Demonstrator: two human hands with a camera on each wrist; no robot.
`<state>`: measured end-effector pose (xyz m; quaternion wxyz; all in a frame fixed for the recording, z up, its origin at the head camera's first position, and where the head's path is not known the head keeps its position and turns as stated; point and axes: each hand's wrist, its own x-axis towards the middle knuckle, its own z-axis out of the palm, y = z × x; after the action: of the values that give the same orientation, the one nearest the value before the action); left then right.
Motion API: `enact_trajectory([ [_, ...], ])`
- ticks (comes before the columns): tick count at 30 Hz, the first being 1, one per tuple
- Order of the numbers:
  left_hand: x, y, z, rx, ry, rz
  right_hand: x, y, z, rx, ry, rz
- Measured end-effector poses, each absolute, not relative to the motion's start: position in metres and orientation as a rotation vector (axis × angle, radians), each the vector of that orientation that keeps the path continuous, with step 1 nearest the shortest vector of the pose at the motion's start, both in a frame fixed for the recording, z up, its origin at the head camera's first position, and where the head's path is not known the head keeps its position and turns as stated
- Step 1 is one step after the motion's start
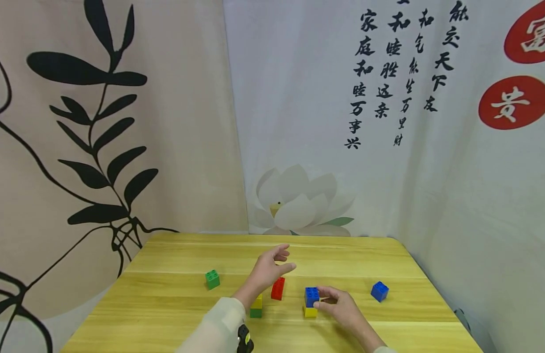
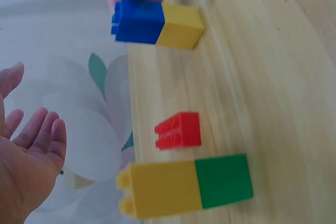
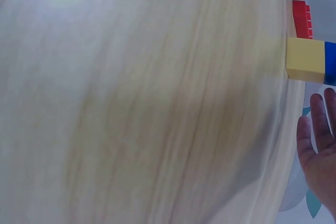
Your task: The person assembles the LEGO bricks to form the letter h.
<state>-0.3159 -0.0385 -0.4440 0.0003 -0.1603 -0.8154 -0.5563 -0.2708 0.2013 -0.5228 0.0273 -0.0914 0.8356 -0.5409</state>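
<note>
My left hand (image 1: 269, 267) reaches over the table with its fingers spread and nothing in them, just beyond a red brick (image 1: 277, 289). Under its forearm stands a stack of a yellow brick (image 2: 165, 188) on a green brick (image 1: 256, 313); the arm partly hides the yellow one in the head view. To the right, a blue brick (image 1: 312, 296) sits on top of another yellow brick (image 1: 310, 312). Right beside this blue brick is my right hand (image 1: 341, 307), thumb and fingertips at its right side, the fingers fairly straight in the right wrist view.
A single green brick (image 1: 212, 279) lies at the left on the wooden table (image 1: 166, 314). Another blue brick (image 1: 379, 291) lies at the right. Behind the table's far edge hangs a printed cloth (image 1: 298, 122) with plants and writing.
</note>
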Motion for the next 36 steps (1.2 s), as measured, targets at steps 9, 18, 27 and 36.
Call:
enact_trajectory([
  [9,-0.324,-0.062,-0.442,-0.443,-2.561,-1.732,-0.268,0.198,-0.513,-0.217,2.590,-1.659],
  [18,-0.328,-0.082,-0.440,-0.408,-2.543,-1.711,-0.277,0.187,-0.493,-0.167,2.688,-1.723],
  [27,-0.327,-0.099,-0.441,-0.369,-2.519,-1.715,-0.280,0.161,-0.469,-0.145,2.817,-1.817],
  [36,-0.325,-0.112,-0.446,-0.329,-2.490,-1.738,-0.275,0.128,-0.449,-0.147,2.772,-1.935],
])
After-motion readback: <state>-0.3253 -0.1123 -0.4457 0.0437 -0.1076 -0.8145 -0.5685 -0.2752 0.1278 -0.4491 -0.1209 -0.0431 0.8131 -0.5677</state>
